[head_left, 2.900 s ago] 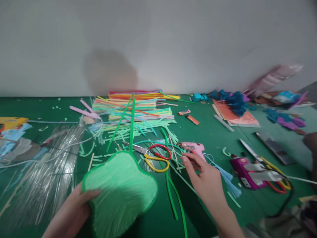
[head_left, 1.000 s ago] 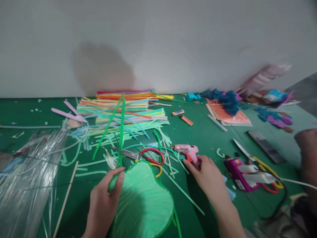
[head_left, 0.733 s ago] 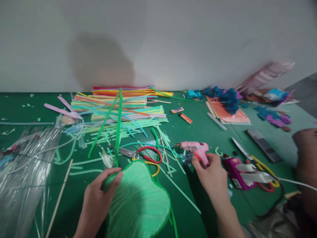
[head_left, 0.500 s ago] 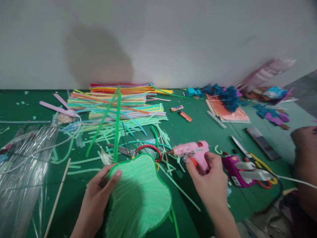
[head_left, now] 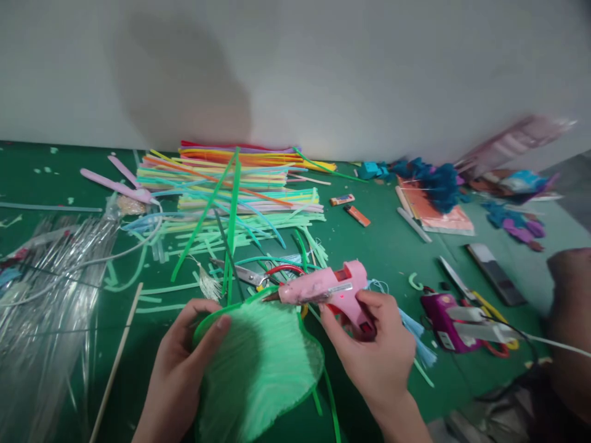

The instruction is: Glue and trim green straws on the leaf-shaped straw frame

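Observation:
My left hand (head_left: 187,363) pinches the left edge of a green leaf-shaped piece (head_left: 263,363) with a darker green fuzzy border, thumb on top. My right hand (head_left: 373,351) is closed round the handle of a pink glue gun (head_left: 323,289). The gun points left, and its nozzle is at the leaf's upper edge; I cannot tell whether it touches. Just behind the leaf lie red-handled scissors (head_left: 249,275), partly covered by the gun and leaf. Green pipe cleaners (head_left: 234,215) stretch away from behind the leaf's top.
Bundles of coloured pipe cleaners (head_left: 244,200) lie by the wall. Clear plastic sleeves (head_left: 50,320) and a wooden stick (head_left: 115,363) are at left. On the right are a purple power strip (head_left: 446,320), more scissors (head_left: 457,280), a phone (head_left: 494,274) and another person's arm (head_left: 570,295).
My right hand has brought the glue gun left, from beside the leaf to its upper edge. The leaf has tilted slightly in my left hand. The view has shifted a little.

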Demonstrator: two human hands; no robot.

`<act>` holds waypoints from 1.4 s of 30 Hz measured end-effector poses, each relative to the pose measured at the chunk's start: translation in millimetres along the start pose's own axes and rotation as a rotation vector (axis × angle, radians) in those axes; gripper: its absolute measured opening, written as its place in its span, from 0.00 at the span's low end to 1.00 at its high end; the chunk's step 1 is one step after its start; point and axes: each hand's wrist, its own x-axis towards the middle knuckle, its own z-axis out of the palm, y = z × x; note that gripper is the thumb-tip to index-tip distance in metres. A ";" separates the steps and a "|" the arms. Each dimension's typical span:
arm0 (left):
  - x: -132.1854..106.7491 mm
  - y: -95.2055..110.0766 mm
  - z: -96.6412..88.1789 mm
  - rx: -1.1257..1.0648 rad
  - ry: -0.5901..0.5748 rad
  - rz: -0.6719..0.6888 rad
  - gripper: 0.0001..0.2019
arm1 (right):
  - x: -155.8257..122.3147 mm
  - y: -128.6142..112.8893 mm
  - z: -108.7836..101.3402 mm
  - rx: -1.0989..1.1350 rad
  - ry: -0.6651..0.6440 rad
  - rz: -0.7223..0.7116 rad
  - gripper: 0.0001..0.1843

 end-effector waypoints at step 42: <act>-32.1 39.2 19.6 0.384 0.191 0.195 0.24 | 0.5 -18.5 -22.3 -0.281 0.039 -0.286 0.12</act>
